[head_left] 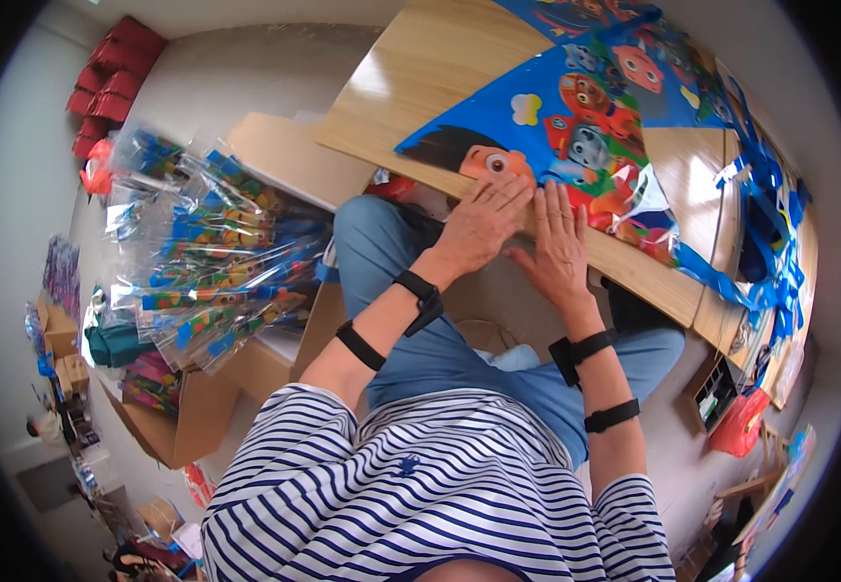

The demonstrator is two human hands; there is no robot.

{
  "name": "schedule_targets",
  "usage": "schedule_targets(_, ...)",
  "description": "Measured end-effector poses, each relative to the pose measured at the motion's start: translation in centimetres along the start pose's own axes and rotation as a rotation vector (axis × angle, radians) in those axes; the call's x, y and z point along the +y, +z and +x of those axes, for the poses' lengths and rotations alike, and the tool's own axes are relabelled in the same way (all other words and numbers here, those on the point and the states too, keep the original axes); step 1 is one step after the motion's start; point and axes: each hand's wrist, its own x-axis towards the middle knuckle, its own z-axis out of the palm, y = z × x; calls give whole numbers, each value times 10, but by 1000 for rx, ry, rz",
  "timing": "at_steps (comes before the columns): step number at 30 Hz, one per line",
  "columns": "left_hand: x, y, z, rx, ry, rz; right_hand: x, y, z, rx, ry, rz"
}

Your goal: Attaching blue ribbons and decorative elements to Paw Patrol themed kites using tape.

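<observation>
A blue triangular kite (pixel 537 112), printed with cartoon figures, is spread on the wooden table (pixel 420 73). My left hand (pixel 483 221) lies on its near edge, fingers stretched out over the printed boy's face. Right beside it, my right hand (pixel 561 247) rests flat with straight fingers on the same edge, the thumb pointing toward the left hand. Neither hand grips anything that I can see. The fingertips cover a small part of the print. Blue ribbons (pixel 764 228) lie bunched at the table's right end, by the kite's right corner.
On my left, a heap of clear plastic packets (pixel 217 242) with rolled blue prints tops cardboard boxes (pixel 188 412). Red bundles (pixel 115 78) are stacked by the far left wall. A red plastic bag (pixel 740 424) hangs below the table's right end. My knees are close under the table edge.
</observation>
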Motion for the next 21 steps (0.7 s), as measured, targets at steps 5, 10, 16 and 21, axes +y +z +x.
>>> schedule_targets(5,-15,-24,-8,-79,-32,-18,-5,-3,2,-30,19,-15)
schedule_targets(10,-55,-49,-31,-156,-83,150,-6,-3,4,-3,11,-48)
schedule_targets(16,-86,-67,-36,-183,-109,156,-14,1,5,-10,49,-61)
schedule_targets(21,-102,-73,-33,-200,-69,122,-27,6,7,-6,101,-36)
